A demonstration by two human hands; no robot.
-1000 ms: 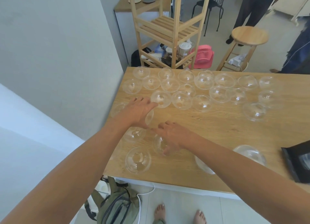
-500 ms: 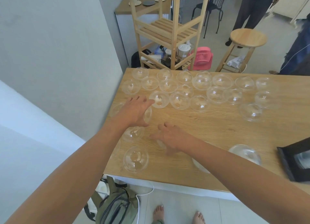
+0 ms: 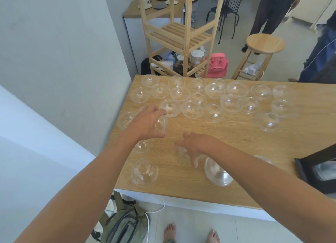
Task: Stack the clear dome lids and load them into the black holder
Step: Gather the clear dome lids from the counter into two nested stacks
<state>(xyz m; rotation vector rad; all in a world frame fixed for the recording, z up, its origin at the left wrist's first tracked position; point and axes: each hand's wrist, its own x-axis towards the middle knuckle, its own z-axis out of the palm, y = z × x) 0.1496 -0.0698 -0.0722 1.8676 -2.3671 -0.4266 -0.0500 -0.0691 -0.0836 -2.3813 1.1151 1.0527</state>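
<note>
Head view: we see the left hand point(image 3: 147, 124) curled round a tilted clear dome lid point(image 3: 162, 123) near the left edge of the worktop point(image 3: 236, 142). Just beside it, the right hand point(image 3: 198, 146) cups and grips a second lid point(image 3: 181, 151) against the wood. Many more lids point(image 3: 214, 90) lie scattered across the far side, and the black holder point(image 3: 309, 171) sits at the right edge, well apart from both hands.

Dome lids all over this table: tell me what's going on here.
A person is working at the wooden table, collecting clear dome lids. The left hand grips a tilted lid, and the right hand holds a second lid close beside it. Many loose lids lie singly across the tabletop, not yet stacked. The black holder sits at the table's right edge.
</note>
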